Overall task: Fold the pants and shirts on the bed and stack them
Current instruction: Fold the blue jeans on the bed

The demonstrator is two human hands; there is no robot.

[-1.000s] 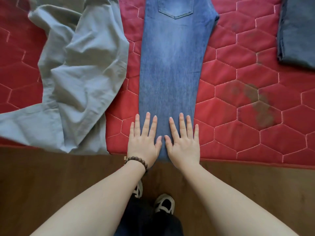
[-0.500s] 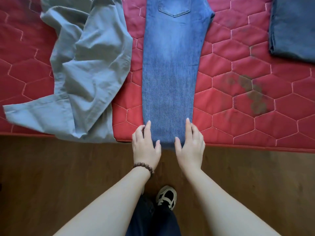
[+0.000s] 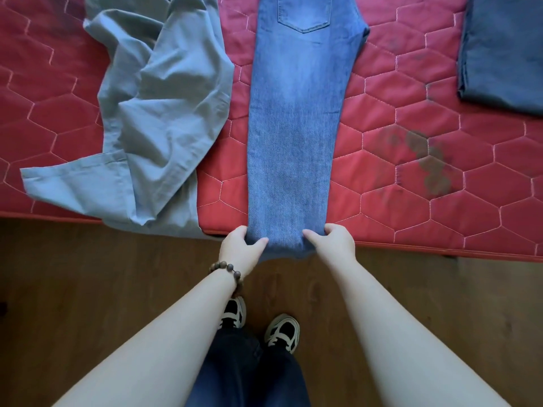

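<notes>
At the 9 to 11 o'clock sector of the head view, a crumpled grey garment (image 3: 158,113) lies unfolded on the red quilted bed (image 3: 411,183), its lower edge draped past the mattress border toward the wooden floor (image 3: 88,289). At centre, running from 12 o'clock down to the mattress edge, the blue jeans (image 3: 296,127) lie flat and lengthwise with one leg stacked on the other, back pocket uppermost; the hem end overhangs the bed edge. The left hand (image 3: 239,245), with a bead bracelet (image 3: 227,271) on the wrist, grips the hem at its left corner, thumb on top of the denim and fingers curled beneath. The right hand (image 3: 335,242) grips the right corner of the same hem in the same manner. At 1 to 2 o'clock, well apart from the jeans, a dark blue folded garment (image 3: 502,51) lies partly out of view; whether it begins the stack cannot be told. A dark stain (image 3: 429,163) marks the cover at 3 o'clock. Judged step: lifting the hem toward the waistband for the first crosswise fold. Risks: unequal lift between the two hands would skew the fold line; a grip on the upper leg layer only would leave the lower leg behind and separate the layers; dragging instead of lifting would wrinkle the denim or pull the waistband toward the edge. The grey garment, just beside the jeans, could catch the left hand.
</notes>
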